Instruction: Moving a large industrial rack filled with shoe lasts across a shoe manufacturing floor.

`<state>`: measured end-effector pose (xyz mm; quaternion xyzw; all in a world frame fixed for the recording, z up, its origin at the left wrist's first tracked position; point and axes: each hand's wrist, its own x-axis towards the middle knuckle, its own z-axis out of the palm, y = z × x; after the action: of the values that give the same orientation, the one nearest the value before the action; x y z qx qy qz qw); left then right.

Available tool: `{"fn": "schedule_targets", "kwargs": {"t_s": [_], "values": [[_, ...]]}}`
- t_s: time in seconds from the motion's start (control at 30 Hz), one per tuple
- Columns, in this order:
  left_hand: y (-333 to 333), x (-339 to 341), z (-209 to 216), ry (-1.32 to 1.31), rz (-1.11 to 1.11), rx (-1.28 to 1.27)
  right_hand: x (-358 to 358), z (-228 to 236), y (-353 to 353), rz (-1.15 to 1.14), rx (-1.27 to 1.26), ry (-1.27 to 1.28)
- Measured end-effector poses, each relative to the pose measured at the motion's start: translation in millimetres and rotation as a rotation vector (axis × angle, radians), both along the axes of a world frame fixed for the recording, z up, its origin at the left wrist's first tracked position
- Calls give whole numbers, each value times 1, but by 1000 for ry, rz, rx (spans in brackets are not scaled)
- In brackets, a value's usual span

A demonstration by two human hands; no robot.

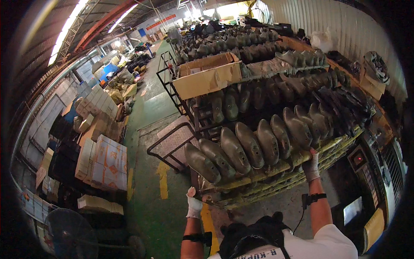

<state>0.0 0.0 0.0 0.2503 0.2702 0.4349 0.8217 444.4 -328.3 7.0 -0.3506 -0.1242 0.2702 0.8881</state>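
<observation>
Best keep your white-covered left hand [194, 205], its grip impossible to tell, steady beside the corner of the long, yellow-stained rack [269, 169], so the glossy olive-brown, shoe-shaped forms [248, 146] don't knock together. The rack lies just ahead, its front edge pinched by your white-covered right hand [311, 167]

This is a factory floor or large workshop: just ahead of the left hand [194, 205] and right hand [311, 167], long rows of dark, shoe-like pieces [236, 146] fill a rack [264, 173], with more rows beyond. Left of the left hand are a green floor [148, 211], stacked cartons [110, 162] and a large fan [71, 235]; far above it, strip lights [69, 32] line a metal-trussed roof.
</observation>
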Motion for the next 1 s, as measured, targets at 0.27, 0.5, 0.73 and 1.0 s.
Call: {"fn": "schedule_targets", "kwargs": {"t_s": [0.27, 0.5, 0.73, 1.0], "values": [[-6, 0, 35, 35, -148, 53, -13, 19, 5, -47, 49, 7], [28, -32, -36, 176, 58, 138, -32, 34, 24, -7, -100, -83], [-6, -18, 36, 39, -75, 92, -34, 33, 13, 20, -92, 134], [-38, 16, 76, 196, -111, 254, -23, 24, -1, -65, -99, 203]]}}
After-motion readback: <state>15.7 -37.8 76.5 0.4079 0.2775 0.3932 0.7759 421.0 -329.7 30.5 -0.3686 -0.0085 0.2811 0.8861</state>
